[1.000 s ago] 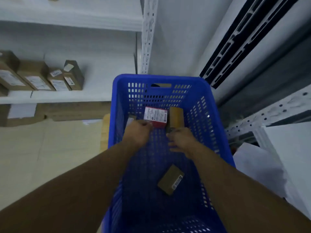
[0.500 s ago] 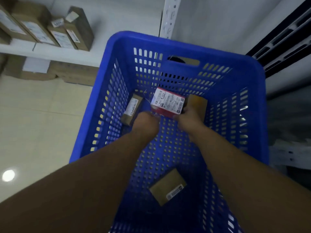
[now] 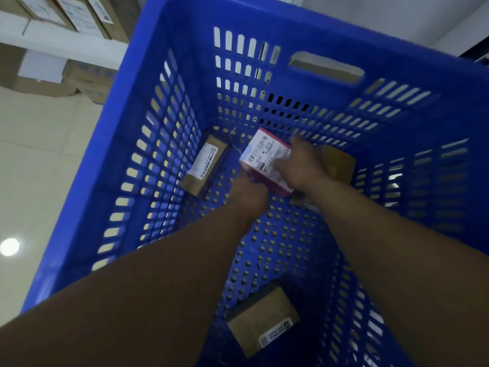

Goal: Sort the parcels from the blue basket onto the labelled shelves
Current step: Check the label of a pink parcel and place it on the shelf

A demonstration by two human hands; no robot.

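Both my hands reach deep into the blue basket [image 3: 164,75]. A red parcel [image 3: 262,157] with a white barcode label is tilted up near the basket's far end. My right hand [image 3: 301,165] grips it from the right side and top. My left hand [image 3: 248,194] holds its lower near corner. A brown parcel [image 3: 206,165] with a white label leans against the left wall. Another brown parcel [image 3: 341,161] lies behind my right hand, partly hidden. A third brown parcel [image 3: 262,319] lies flat on the basket floor between my forearms.
At the upper left a white shelf [image 3: 79,49] carries several labelled brown boxes [image 3: 82,14]. More brown boxes [image 3: 39,75] stand on the pale tiled floor [image 3: 39,168] beneath it. A white wall and a dark frame show beyond the basket at the upper right.
My head has moved closer over the basket. The red parcel has tipped up off the basket floor, and my right hand has closed round its right side while my left hand stays under it.
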